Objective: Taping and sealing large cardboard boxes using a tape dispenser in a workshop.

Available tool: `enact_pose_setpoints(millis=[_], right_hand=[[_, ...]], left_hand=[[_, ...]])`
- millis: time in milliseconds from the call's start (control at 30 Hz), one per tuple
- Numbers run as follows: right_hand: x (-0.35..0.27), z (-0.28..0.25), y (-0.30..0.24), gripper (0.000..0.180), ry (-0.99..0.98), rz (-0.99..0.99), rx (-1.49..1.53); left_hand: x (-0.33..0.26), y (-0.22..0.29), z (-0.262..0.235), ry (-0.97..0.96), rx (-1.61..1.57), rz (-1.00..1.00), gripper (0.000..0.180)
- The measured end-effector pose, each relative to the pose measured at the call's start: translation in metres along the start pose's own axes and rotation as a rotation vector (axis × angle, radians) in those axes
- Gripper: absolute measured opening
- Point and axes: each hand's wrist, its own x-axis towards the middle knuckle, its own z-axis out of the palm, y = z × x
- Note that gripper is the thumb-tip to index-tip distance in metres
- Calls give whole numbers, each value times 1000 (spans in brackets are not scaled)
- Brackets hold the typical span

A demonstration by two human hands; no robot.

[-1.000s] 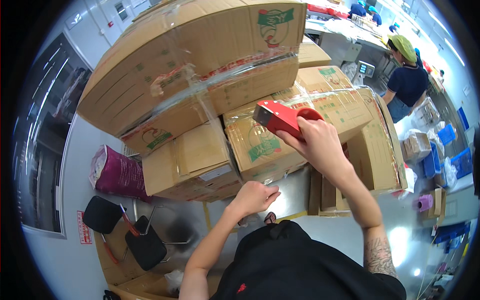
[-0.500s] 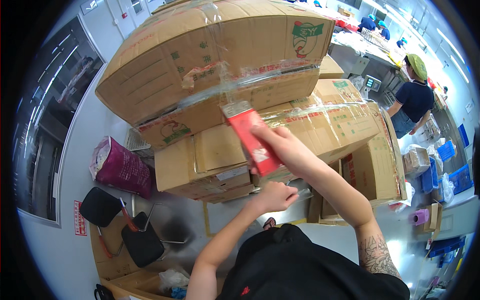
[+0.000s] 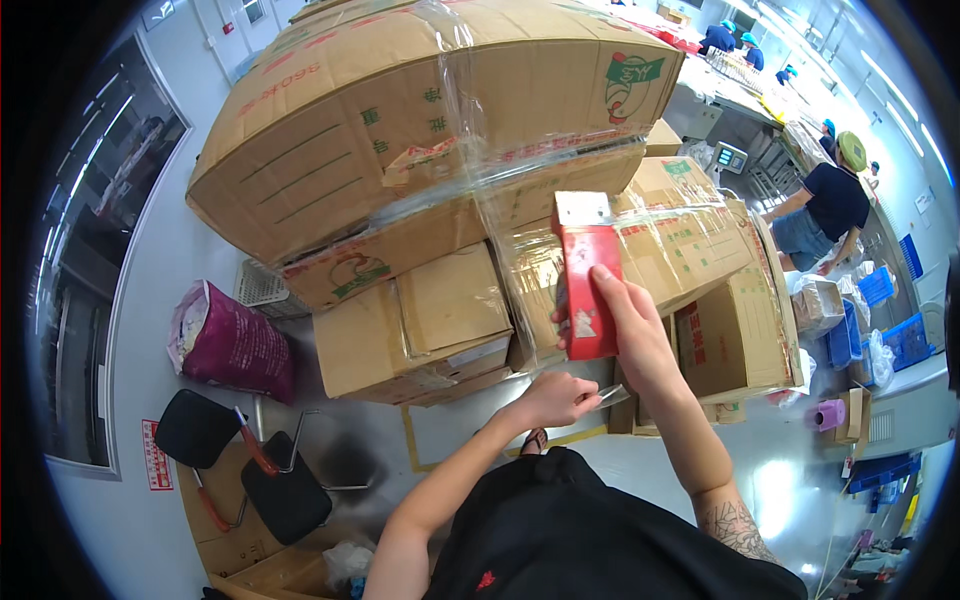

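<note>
My right hand (image 3: 640,335) is wrapped round a red tape dispenser (image 3: 590,295) with a pale metal end. It is held up in front of the stacked cartons, its metal end pointing away from me. Lower and to the left, my left hand (image 3: 556,400) is closed in a pinch on a strip of clear tape (image 3: 611,396) that sticks out to the right. The large brown carton (image 3: 330,150) on top has clear tape running down its near side and onto the carton below (image 3: 425,240). Whether the dispenser touches a carton, I cannot tell.
On the left are a purple sack (image 3: 240,340), a white crate (image 3: 268,288) and black chairs (image 3: 285,485). An open carton (image 3: 735,335) stands right of the stack. Farther right are blue bins (image 3: 905,340) and a co-worker (image 3: 830,205), with more people behind.
My right hand has moved right with the dispenser, which now stands more upright and away from the taped seam. My left hand keeps its pinch on the tape strip.
</note>
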Motion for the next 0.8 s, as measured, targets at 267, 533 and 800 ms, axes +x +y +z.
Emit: enact_pose_setpoints(millis=[267, 533, 800], right_hand=[[64, -87, 49, 26, 340, -472, -1238], [113, -194, 63, 51, 246, -938, -1612], [83, -203, 86, 39, 168, -901, -1471]], left_hand=[[-12, 16, 28, 2, 615, 253, 27], [-7, 26, 29, -16, 759, 358, 26], [-14, 1, 40, -154, 833, 181, 15]])
